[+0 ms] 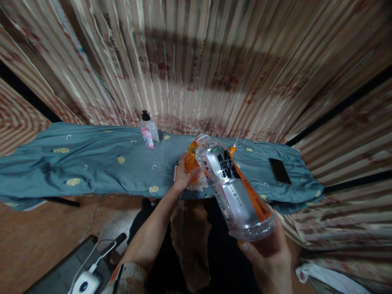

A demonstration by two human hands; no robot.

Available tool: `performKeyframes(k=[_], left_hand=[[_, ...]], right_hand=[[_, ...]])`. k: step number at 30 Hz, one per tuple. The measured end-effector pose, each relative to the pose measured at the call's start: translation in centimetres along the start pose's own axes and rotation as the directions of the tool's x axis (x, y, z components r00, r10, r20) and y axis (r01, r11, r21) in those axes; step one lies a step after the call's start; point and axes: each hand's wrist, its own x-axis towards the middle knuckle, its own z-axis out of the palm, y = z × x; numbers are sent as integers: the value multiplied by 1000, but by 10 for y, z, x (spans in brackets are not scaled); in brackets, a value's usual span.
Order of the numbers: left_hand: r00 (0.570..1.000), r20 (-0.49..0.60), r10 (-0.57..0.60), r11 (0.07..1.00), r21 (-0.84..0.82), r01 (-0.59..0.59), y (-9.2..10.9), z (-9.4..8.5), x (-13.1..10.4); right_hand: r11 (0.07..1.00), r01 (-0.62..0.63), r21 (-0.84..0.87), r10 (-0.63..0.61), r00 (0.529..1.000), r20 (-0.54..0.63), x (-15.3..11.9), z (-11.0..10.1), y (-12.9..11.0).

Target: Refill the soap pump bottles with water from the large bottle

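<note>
In the head view, my right hand (272, 259) grips the base end of a large clear plastic drink bottle (235, 196) with a silver and orange label. The bottle is tilted, its uncapped-looking mouth up and left. My left hand (183, 175) is wrapped round a see-through orange container (191, 157) just beside that mouth. Whether the two touch cannot be made out, and the container's lower part is partly hidden. Under it lies a white, ragged-edged sheet or cloth (200, 184). Behind the bottle lies a small orange-handled tool with a thin shaft (232, 150), partly covered.
A clear squeeze bottle with a black cap and pink label (148, 132) stands left on the teal cloth-covered table (101, 159). A dark phone (279, 171) lies at the right. Striped curtains (183, 61) hang behind. A white cabled device (87, 283) is at lower left.
</note>
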Motion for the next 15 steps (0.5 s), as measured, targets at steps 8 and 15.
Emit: performKeyframes(k=[8, 15], left_hand=[[1000, 15, 14, 1000, 8, -14, 4, -2, -1], [1000, -13, 5, 1000, 5, -4, 0, 1, 0]], right_hand=[[998, 55, 0, -55, 998, -24, 5, 6, -2], [993, 115, 10, -114, 991, -66, 7, 12, -1]])
